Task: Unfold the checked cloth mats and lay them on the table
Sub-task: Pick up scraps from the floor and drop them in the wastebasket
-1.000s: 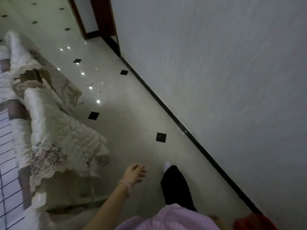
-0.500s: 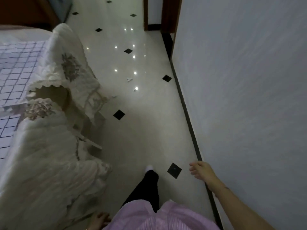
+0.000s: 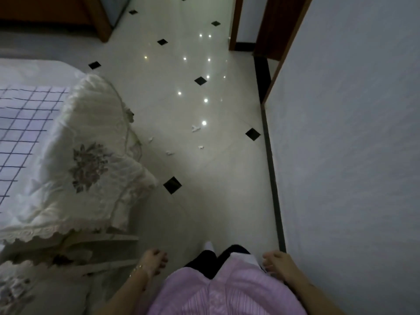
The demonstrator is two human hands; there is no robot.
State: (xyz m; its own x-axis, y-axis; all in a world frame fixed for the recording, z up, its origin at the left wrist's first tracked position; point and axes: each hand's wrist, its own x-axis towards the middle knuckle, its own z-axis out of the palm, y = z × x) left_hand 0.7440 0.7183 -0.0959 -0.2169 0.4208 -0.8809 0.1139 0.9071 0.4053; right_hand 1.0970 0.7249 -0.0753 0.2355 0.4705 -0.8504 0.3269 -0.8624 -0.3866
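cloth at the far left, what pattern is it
The cloth is white with a grid of thin dark lines; head view, left edge.

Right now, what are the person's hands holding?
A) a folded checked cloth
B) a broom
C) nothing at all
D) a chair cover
C: both the left hand and the right hand hang loosely curled and empty at the person's sides, away from the checked cloth on the left.

A glossy cream tiled floor (image 3: 216,189) with small black diamond insets lies between a white textured wall (image 3: 352,155) on the right and a cream quilted furniture cover with an embroidered flower (image 3: 91,167) on the left. A dark skirting strip (image 3: 271,169) follows the wall. Small light spots (image 3: 204,123) shine on the tiles.
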